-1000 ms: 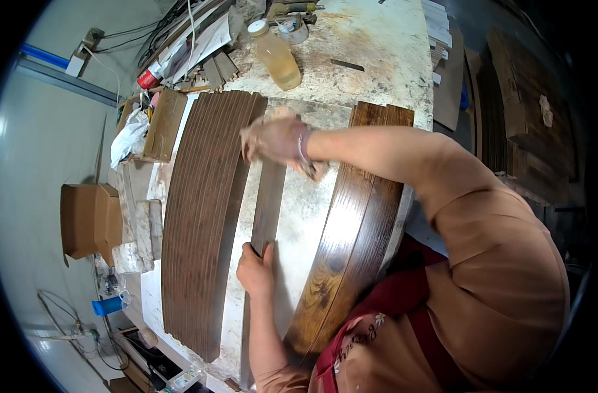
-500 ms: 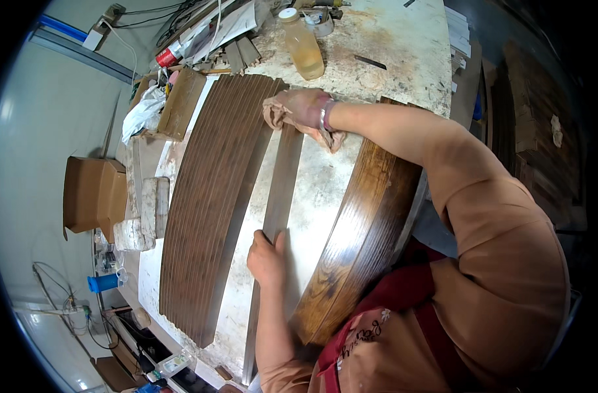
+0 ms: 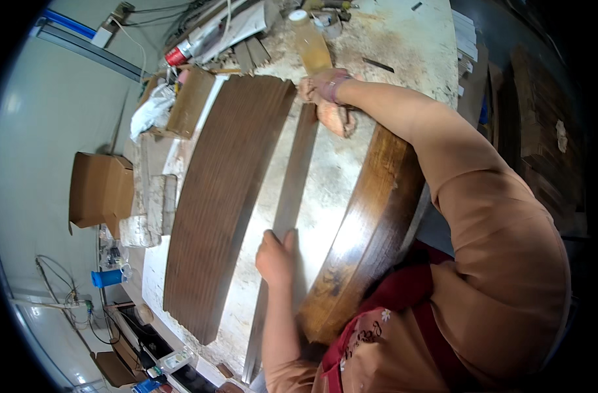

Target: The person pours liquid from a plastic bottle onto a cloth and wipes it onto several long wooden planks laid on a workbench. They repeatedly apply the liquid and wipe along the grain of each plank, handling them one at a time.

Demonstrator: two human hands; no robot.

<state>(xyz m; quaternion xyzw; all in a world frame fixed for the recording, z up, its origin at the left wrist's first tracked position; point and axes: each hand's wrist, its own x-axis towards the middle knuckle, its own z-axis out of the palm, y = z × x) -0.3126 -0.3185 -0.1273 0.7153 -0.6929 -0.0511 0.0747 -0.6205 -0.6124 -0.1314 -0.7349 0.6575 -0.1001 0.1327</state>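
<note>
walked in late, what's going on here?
A person's left hand grips a long, narrow grey-brown wooden strip partway along. The right hand holds a crumpled pinkish-beige cloth by the strip's far end. The strip lies on a stained white worktable, between a row of dull brown wooden strips on the left and glossy brown wooden boards on the right. A clear bottle of pale yellow liquid stands just beyond the right hand.

Your worktable (image 3: 413,56): was white and stained.
Left: brown slats (image 3: 227,196) sat close-packed.
Middle: one narrow strip (image 3: 292,173) rested.
Right: glossy boards (image 3: 361,229) lay nearest you.
Far end: a capped bottle (image 3: 310,44) stood.
</note>
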